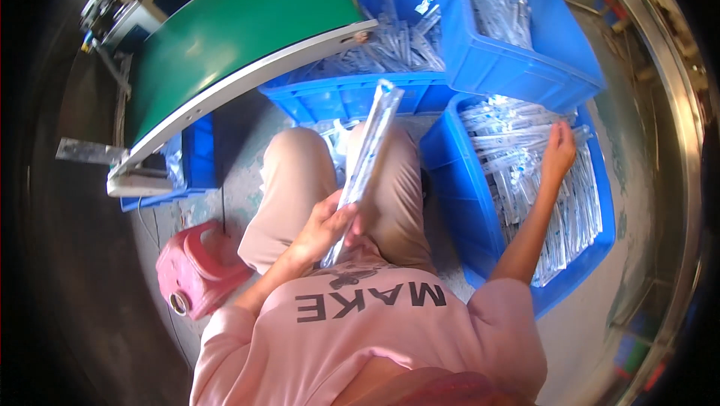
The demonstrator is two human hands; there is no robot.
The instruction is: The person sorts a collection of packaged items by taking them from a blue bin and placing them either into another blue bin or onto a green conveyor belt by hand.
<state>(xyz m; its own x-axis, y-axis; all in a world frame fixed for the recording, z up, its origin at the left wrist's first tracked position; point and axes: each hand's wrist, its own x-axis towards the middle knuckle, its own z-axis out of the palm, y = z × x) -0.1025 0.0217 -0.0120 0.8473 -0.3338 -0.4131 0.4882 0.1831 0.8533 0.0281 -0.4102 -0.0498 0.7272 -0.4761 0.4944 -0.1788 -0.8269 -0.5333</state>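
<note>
One hand (559,154) inside bin rim (481,203), floor (634,188) beyond

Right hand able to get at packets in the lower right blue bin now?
Likely yes: the right hand is over the packets, blue bin open beneath it; the upper bin seems to overhang only the far end.

The torso is covered by a pale pink shirt (375,335) with short, loose sleeves (511,327) and a rounded neckline (386,353). The chest bears a single line of bold, dark block lettering (371,302); a smaller dark printed graphic (352,278) sits adjacent on the hem side, its detail too small to resolve. The legs are clad in plain beige trousers (295,173), while the left hand (324,227) and right hand (559,152) are bare.
</note>
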